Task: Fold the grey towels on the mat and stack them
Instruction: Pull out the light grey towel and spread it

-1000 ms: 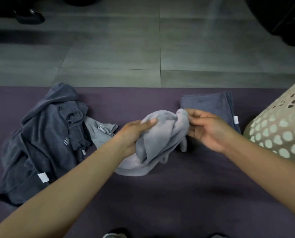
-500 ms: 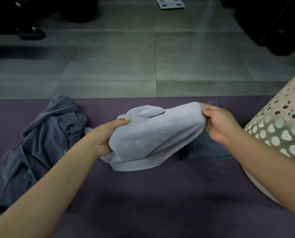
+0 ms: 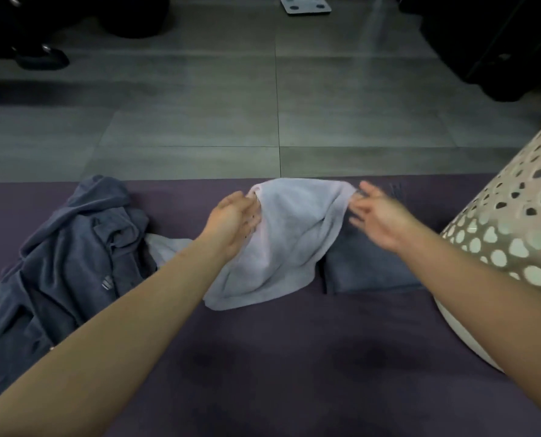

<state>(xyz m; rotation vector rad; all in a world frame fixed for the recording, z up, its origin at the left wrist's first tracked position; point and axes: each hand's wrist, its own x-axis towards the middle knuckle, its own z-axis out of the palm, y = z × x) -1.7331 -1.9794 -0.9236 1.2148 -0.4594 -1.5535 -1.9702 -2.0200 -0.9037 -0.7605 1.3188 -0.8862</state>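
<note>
A light grey towel (image 3: pixel 291 244) hangs above the purple mat (image 3: pixel 294 357), stretched between my two hands. My left hand (image 3: pixel 231 216) grips its upper left edge. At the upper right corner, my blurred right hand (image 3: pixel 373 216) pinches the cloth between thumb and fingers. The towel's lower edge droops onto the mat. Behind and below my right hand a folded dark grey towel (image 3: pixel 370 266) lies flat on the mat. On the left lies a crumpled heap of dark grey towels (image 3: pixel 67 263), with a bit of another light towel (image 3: pixel 165 250) showing beside it.
A cream laundry basket (image 3: pixel 515 241) with round holes lies tilted at the right edge of the mat. Grey floor tiles (image 3: pixel 199 121) stretch beyond the mat, with a bathroom scale (image 3: pixel 305 4) and a dark shoe (image 3: pixel 42 56) far back.
The bunched towel has been lifted and spread out between my hands. Both hands moved up and away from me and further apart, and the towel now hangs more open.
</note>
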